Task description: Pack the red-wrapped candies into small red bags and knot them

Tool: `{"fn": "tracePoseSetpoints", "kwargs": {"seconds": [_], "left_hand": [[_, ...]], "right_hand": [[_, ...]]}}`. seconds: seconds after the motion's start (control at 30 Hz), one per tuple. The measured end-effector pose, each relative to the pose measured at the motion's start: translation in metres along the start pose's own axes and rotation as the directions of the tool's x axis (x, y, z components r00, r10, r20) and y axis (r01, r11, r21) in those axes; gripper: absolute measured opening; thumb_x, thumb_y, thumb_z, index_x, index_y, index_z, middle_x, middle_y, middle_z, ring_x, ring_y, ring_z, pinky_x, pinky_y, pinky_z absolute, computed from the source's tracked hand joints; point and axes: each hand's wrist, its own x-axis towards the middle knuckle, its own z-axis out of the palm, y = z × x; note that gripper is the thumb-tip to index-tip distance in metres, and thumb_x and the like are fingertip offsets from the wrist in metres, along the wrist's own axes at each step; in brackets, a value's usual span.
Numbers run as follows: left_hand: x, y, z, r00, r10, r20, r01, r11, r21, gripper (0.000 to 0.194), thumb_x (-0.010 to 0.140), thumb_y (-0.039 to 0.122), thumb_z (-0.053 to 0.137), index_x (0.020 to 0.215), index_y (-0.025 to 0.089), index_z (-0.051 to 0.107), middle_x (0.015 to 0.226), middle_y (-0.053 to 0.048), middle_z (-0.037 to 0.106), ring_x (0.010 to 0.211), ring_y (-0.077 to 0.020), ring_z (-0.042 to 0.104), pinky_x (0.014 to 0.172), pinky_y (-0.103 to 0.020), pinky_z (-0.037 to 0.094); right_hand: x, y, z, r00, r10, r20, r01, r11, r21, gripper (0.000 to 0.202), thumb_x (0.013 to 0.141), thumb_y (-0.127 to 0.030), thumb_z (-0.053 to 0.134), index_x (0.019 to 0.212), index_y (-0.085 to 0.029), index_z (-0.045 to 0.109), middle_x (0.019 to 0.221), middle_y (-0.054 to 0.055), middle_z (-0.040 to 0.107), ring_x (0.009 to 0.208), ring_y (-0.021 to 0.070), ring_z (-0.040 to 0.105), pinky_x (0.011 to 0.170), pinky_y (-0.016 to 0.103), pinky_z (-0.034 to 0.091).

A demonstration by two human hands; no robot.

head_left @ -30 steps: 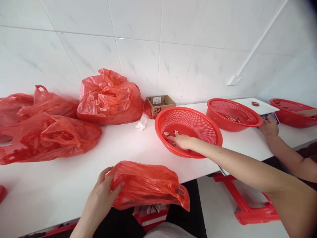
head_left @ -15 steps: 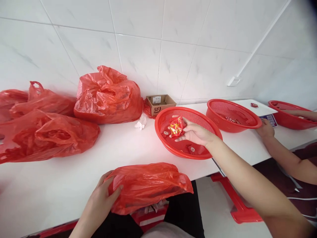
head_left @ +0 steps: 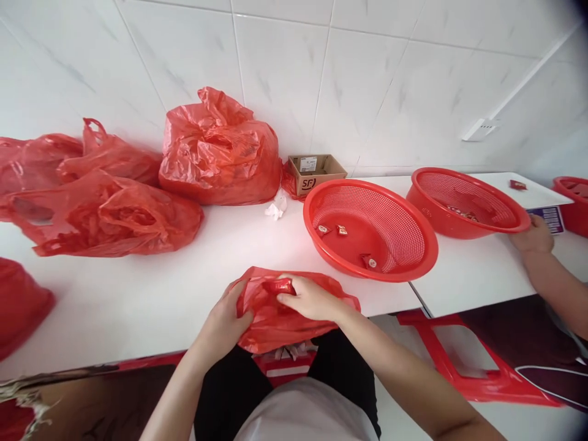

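Gripping red plastic bag (head_left: 285,309) mouth at table edge: left hand (head_left: 225,324) fingers pinch rim open, right hand (head_left: 310,298) fingertips clasp red wrapped candy (head_left: 279,285) over opening, near red colander basket (head_left: 370,229)

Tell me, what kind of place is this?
Probably a small packing or sorting workroom: a white table against a tiled wall, filled red plastic bags, red mesh baskets holding a few wrapped sweets, and another person's hand working alongside.

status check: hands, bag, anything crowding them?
Left hand grips red bag at table edge. Right hand pinches red packet at bag mouth. Red basket beside, three packets inside; apart from the hands.
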Motion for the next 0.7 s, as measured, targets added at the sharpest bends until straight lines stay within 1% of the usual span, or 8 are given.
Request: {"fn": "tracePoseSetpoints", "kwargs": {"seconds": [0.1, 0.2, 0.37, 0.43, 0.5, 0.57, 0.63, 0.7], "left_hand": [[-0.004, -0.003, -0.006, 1.000, 0.024, 0.004, -0.024, 0.999, 0.045, 0.078, 0.075, 0.015, 0.045, 0.151, 0.022, 0.033, 0.156, -0.007, 0.037, 0.141, -0.0235, 0.039, 0.115, -0.040, 0.033], [-0.006, -0.008, -0.015, 0.998, -0.026, -0.050, 0.031, 0.996, 0.086, 0.076, 0.074, 0.018, 0.047, 0.149, 0.020, 0.037, 0.152, -0.008, 0.043, 0.138, -0.0257, 0.044, 0.113, -0.040, 0.037], [-0.006, -0.012, -0.025, 0.984, -0.071, -0.166, 0.088, 0.991, 0.096, 0.076, 0.079, 0.024, 0.047, 0.153, 0.025, 0.029, 0.150, -0.008, 0.044, 0.128, -0.0252, 0.053, 0.106, -0.040, 0.044], [-0.007, -0.010, -0.026, 0.981, -0.064, -0.185, 0.084, 0.991, 0.101, 0.076, 0.080, 0.024, 0.048, 0.153, 0.026, 0.028, 0.151, -0.008, 0.042, 0.127, -0.0245, 0.054, 0.104, -0.038, 0.045], [-0.009, -0.007, -0.027, 0.984, -0.026, -0.175, 0.045, 0.993, 0.105, 0.075, 0.079, 0.023, 0.047, 0.152, 0.027, 0.031, 0.152, -0.006, 0.041, 0.132, -0.0243, 0.049, 0.106, -0.037, 0.043], [-0.010, -0.003, -0.029, 0.990, 0.002, -0.141, 0.014, 0.993, 0.115, 0.071, 0.080, 0.024, 0.047, 0.150, 0.030, 0.036, 0.152, -0.004, 0.041, 0.131, -0.0245, 0.049, 0.105, -0.037, 0.045], [-0.009, 0.000, -0.031, 0.992, 0.008, -0.129, 0.006, 0.994, 0.111, 0.063, 0.082, 0.029, 0.048, 0.145, 0.033, 0.044, 0.149, -0.005, 0.044, 0.124, -0.0247, 0.055, 0.098, -0.036, 0.050], [-0.009, 0.003, -0.031, 0.984, 0.008, -0.179, 0.005, 0.997, 0.072, 0.053, 0.086, 0.038, 0.051, 0.138, 0.035, 0.053, 0.145, -0.005, 0.046, 0.121, -0.0248, 0.057, 0.084, -0.032, 0.056]], "right_hand": [[0.010, 0.014, -0.006, 0.984, 0.142, -0.109, -0.151, 0.985, -0.081, 0.029, 0.092, -0.028, 0.051, 0.118, -0.019, 0.058, 0.113, 0.011, 0.070, 0.105, 0.0244, 0.067, 0.087, 0.036, 0.052], [0.015, 0.025, -0.014, 0.955, 0.229, -0.190, -0.263, 0.948, -0.177, 0.040, 0.090, -0.032, 0.056, 0.127, -0.018, 0.053, 0.116, 0.015, 0.068, 0.111, 0.0289, 0.065, 0.089, 0.039, 0.051], [0.010, 0.020, -0.013, 0.964, 0.232, -0.129, -0.258, 0.929, -0.264, 0.060, 0.089, -0.029, 0.057, 0.146, -0.022, 0.038, 0.125, 0.014, 0.065, 0.118, 0.0292, 0.061, 0.094, 0.041, 0.049], [-0.003, 0.007, -0.012, 0.968, 0.235, -0.083, -0.249, 0.919, -0.305, 0.065, 0.089, -0.028, 0.057, 0.149, -0.018, 0.033, 0.132, 0.018, 0.060, 0.122, 0.0322, 0.058, 0.096, 0.046, 0.048], [-0.022, -0.013, -0.019, 0.984, 0.174, -0.045, -0.179, 0.924, -0.338, 0.070, 0.088, -0.030, 0.060, 0.151, -0.019, 0.032, 0.144, 0.020, 0.050, 0.129, 0.0351, 0.051, 0.099, 0.050, 0.045], [-0.041, -0.035, -0.038, 0.999, 0.051, 0.001, -0.048, 0.946, -0.320, 0.067, 0.088, -0.037, 0.062, 0.150, -0.027, 0.037, 0.151, 0.015, 0.042, 0.134, 0.0349, 0.046, 0.102, 0.052, 0.044], [-0.047, -0.050, -0.068, 0.995, -0.093, 0.033, 0.099, 0.967, -0.233, 0.053, 0.090, -0.041, 0.060, 0.142, -0.036, 0.048, 0.142, 0.004, 0.054, 0.128, 0.0282, 0.054, 0.102, 0.046, 0.046], [-0.035, -0.051, -0.104, 0.986, -0.115, -0.120, 0.085, 0.970, -0.226, 0.041, 0.095, -0.037, 0.053, 0.136, -0.035, 0.053, 0.123, 0.001, 0.066, 0.112, 0.0220, 0.064, 0.096, 0.039, 0.050]]}}
